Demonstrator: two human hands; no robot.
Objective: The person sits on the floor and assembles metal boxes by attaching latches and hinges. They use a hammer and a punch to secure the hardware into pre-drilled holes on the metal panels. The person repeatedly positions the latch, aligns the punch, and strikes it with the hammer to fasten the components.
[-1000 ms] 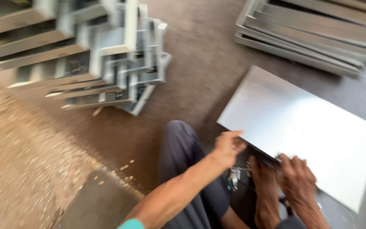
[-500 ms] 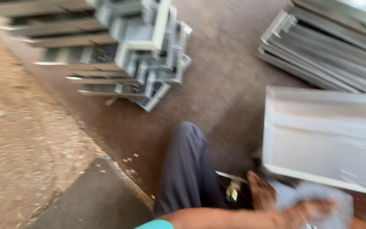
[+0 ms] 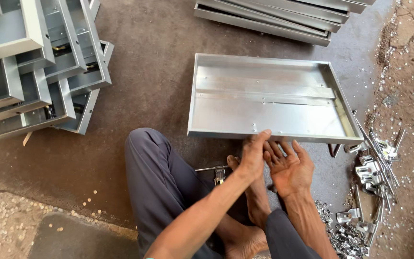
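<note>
Here, stacked grey metal frames [image 3: 34,67] at far left; centre, shallow metal tray [image 3: 269,98] flat on the floor, open side up; left hand [image 3: 252,156] fingertips touching its near rim, right hand [image 3: 288,168] open-palmed, grasping nothing; loose metal brackets [image 3: 372,168] at right.

A shallow rectangular metal tray [image 3: 264,103], grey and open side up, lies flat on the floor.
</note>
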